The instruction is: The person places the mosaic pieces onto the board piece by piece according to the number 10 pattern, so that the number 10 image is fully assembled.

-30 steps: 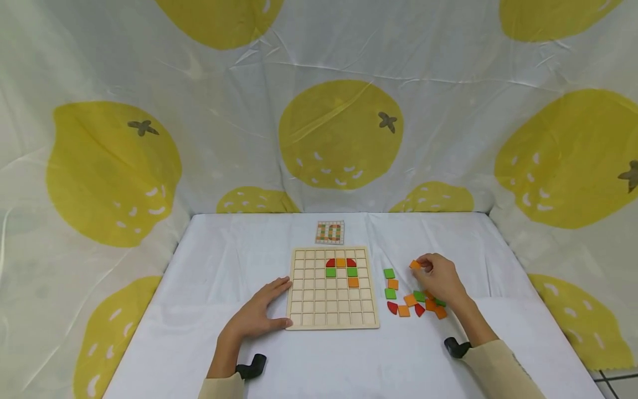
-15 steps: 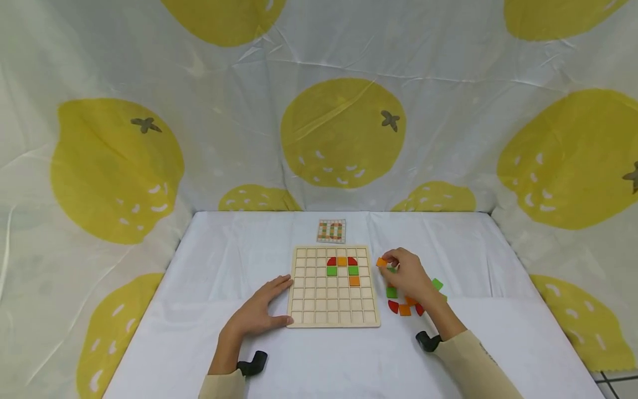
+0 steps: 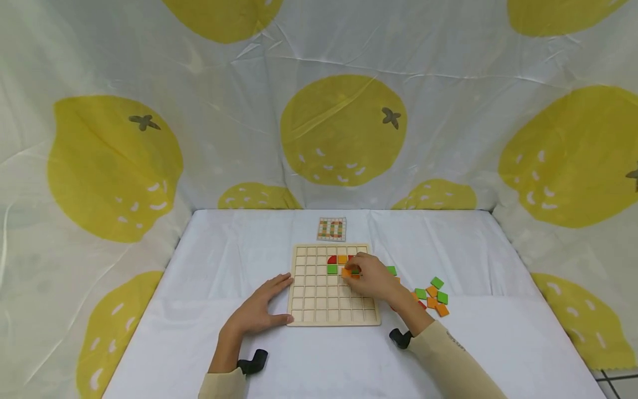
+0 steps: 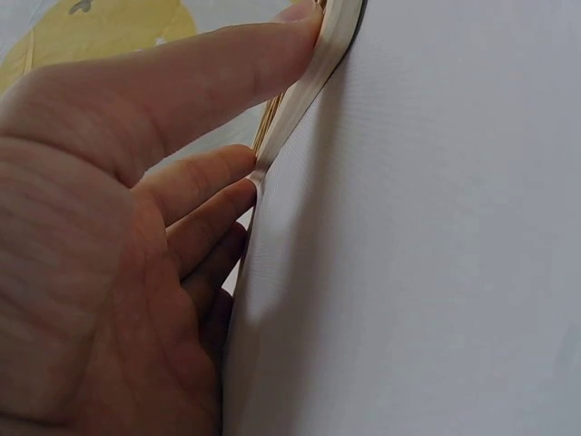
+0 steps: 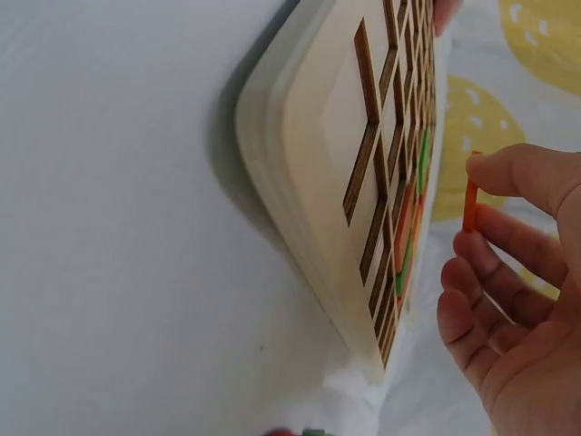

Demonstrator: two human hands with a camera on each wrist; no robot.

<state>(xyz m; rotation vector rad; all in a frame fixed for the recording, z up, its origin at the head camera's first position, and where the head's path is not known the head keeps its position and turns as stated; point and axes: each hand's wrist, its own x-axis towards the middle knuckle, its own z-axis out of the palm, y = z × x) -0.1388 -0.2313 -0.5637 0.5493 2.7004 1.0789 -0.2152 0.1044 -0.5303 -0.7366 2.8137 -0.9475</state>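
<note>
A wooden grid board (image 3: 314,317) lies flat on the table. Against its left edge rest the outstretched fingers and thumb of my left hand (image 3: 255,309); the left wrist view shows their tips touching the board's side (image 4: 304,91). Over the upper right part of the grid, my right hand (image 3: 374,279) pinches an orange square tile (image 5: 470,204) between thumb and forefinger, raised off the board. Set in the grid are a red quarter-round tile (image 3: 332,260), an orange square (image 3: 342,259) and a green square (image 3: 332,269). My right hand partly hides other tiles in the grid.
Several loose green (image 3: 437,282), orange (image 3: 442,310) and red tiles lie right of the board, some behind my right forearm. A small pattern card (image 3: 331,229) lies beyond the board's far edge. A lemon-print cloth (image 3: 344,130) hangs behind the table.
My right hand has carried the orange square tile leftward from the loose tiles to above the board's grid. My left hand has stayed at the board's left edge.
</note>
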